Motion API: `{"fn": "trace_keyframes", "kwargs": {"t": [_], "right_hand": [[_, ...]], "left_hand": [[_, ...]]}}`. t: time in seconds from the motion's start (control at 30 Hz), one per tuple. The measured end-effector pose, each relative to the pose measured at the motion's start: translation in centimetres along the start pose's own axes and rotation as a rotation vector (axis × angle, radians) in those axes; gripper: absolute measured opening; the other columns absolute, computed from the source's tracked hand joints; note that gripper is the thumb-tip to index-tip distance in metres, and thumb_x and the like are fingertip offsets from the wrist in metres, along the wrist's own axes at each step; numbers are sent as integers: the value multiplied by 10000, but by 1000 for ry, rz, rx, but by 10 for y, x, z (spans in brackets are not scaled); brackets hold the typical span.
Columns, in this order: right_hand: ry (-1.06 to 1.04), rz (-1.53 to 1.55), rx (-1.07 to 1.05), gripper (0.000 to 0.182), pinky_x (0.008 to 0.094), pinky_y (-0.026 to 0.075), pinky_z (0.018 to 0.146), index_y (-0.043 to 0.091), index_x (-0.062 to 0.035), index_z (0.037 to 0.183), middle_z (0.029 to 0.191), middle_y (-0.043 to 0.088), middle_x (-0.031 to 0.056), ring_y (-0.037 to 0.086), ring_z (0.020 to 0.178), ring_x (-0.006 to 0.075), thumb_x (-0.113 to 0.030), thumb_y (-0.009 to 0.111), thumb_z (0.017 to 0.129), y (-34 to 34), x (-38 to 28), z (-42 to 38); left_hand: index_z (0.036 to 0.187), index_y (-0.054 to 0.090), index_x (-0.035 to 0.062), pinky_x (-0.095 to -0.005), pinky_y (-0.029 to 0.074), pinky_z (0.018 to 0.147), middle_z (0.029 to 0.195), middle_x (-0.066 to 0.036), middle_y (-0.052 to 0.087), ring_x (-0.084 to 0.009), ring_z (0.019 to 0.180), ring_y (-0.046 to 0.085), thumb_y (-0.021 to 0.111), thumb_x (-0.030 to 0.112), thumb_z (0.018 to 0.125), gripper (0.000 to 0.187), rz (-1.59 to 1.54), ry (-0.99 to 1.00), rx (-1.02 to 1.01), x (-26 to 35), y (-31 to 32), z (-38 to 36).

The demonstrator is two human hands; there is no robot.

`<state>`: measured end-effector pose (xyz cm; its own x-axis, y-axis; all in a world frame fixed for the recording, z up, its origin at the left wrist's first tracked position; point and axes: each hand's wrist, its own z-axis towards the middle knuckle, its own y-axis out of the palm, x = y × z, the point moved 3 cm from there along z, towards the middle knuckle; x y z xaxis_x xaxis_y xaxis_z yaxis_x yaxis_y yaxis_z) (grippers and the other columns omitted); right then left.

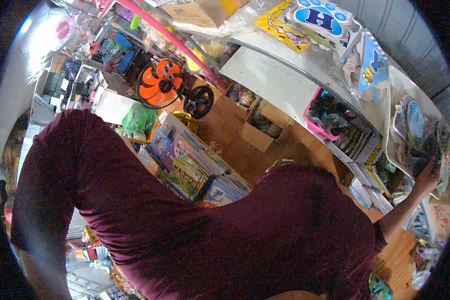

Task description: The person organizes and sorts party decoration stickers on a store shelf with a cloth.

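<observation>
At the far right edge, my right hand (427, 178) reaches up to a clear plastic package (437, 142) with something dark in it. Its fingers look closed on the package's lower edge, though the spot is dim and distorted. Just beside it, a packaged cutout with a blue oval (415, 122) lies on a white tray-like surface (396, 150). My left arm (45, 272), in a maroon sleeve, runs down out of the lower left, so my left hand does not show.
A white counter (270, 75) carries party cutouts, including a blue "H" piece (320, 20). Below stand a pink basket (312, 120) and an open cardboard box (266, 125). An orange fan (160, 84) and stacked books (187, 175) stand nearer the middle.
</observation>
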<state>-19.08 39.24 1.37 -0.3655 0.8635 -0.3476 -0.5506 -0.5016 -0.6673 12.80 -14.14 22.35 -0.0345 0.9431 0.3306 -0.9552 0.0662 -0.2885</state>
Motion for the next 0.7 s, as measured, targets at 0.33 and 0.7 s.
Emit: {"fn": "trace_keyframes", "kwargs": {"t": [0.33, 0.7], "right_hand": [[25, 19, 28, 436, 391, 455, 715, 581, 48, 989, 921, 596, 241, 587, 831, 368, -355, 537, 827, -3, -7, 0], [38, -104, -3, 338, 376, 459, 714, 600, 29, 965, 929, 604, 215, 598, 828, 327, -278, 537, 837, 2, 7, -2]], "left_hand": [[1014, 530, -19, -322, 458, 764, 1004, -128, 552, -244, 879, 554, 444, 133, 869, 227, -14, -5, -24, 0, 4, 0], [1006, 533, -19, -316, 457, 757, 994, -124, 555, -235, 869, 555, 448, 134, 866, 224, -18, -9, -46, 0, 8, 1]]}}
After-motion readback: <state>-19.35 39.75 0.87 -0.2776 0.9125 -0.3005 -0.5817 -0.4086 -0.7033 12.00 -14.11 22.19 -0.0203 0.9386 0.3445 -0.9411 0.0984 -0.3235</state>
